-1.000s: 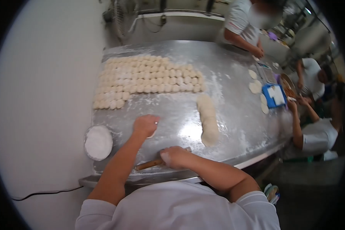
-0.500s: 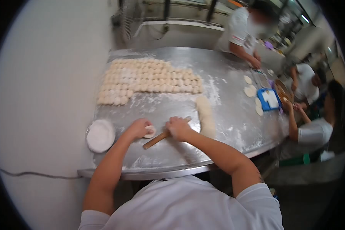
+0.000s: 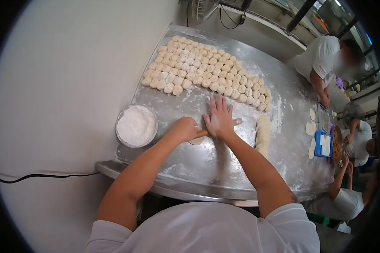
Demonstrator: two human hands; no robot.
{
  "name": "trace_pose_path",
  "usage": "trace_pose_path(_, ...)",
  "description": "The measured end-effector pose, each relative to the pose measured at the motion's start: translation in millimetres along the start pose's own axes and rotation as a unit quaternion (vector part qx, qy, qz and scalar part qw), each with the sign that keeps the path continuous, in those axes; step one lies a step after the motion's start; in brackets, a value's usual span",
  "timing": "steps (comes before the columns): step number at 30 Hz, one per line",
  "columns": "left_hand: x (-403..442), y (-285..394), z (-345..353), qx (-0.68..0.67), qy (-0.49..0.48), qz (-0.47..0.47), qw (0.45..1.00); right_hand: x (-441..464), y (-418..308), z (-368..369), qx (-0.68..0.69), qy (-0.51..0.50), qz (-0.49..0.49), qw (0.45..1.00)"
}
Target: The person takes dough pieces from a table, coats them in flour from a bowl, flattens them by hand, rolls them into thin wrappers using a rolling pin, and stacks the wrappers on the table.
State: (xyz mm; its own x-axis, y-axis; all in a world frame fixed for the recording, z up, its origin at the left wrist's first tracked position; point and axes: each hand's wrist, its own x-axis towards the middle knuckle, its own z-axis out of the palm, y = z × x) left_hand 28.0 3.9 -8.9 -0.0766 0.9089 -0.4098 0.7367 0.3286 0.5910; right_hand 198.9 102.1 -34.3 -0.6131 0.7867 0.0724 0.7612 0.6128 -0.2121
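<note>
A wooden rolling pin [image 3: 202, 133] lies slantwise on the floured metal table, partly over a flat dough round [image 3: 196, 141]. My right hand [image 3: 219, 119] is spread flat on top of the pin, fingers apart and pointing away from me. At the pin's left end is my left hand [image 3: 185, 129], its fingers curled down by the dough round; whether they pinch its edge is hidden. Rows of small dough balls [image 3: 207, 69] cover the table's far side. To the right of my right hand rests a thick dough roll [image 3: 262, 135].
A bowl of white flour [image 3: 136, 125] stands at the left by the wall. Flat rounds [image 3: 310, 128], a scale [image 3: 324, 118], a blue tray [image 3: 317, 144] and a pan of filling [image 3: 337, 145] are at the right, with co-workers around that end.
The view has turned and shifted. My right hand has opened flat on the rolling pin, which now lies over the dough round. My left hand stays by the round.
</note>
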Motion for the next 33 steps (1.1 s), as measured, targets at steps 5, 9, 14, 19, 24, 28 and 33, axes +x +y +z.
trace_pose_path(5, 9, -17, 8, -0.031, 0.046, 0.033, 0.998, 9, -1, 5, 0.021, 0.030, -0.038, 0.999)
trace_pose_path(9, 22, -28, 12, -0.282, -0.075, -0.062, 0.954, -94, 23, -14, 0.006, -0.070, -0.049, 0.996)
trace_pose_path(14, 6, -13, -10, -0.079, -0.173, -0.073, 0.979, -107, 23, -16, -0.010, -0.083, -0.029, 0.996)
trace_pose_path(19, 1, -5, -13, 0.055, -0.025, -0.054, 0.997, 25, -22, 11, -0.009, 0.028, 0.009, 1.000)
trace_pose_path(24, 17, -36, 6, 0.001, 0.028, 0.009, 1.000, 15, -21, 8, 0.061, 0.077, -0.013, 0.995)
trace_pose_path(28, 23, -40, -5, -0.156, -0.141, -0.057, 0.976, -108, 8, -21, -0.005, -0.121, -0.022, 0.992)
trace_pose_path(33, 5, -21, -28, -0.044, -0.172, -0.070, 0.982, -65, -8, -4, -0.032, -0.049, -0.016, 0.998)
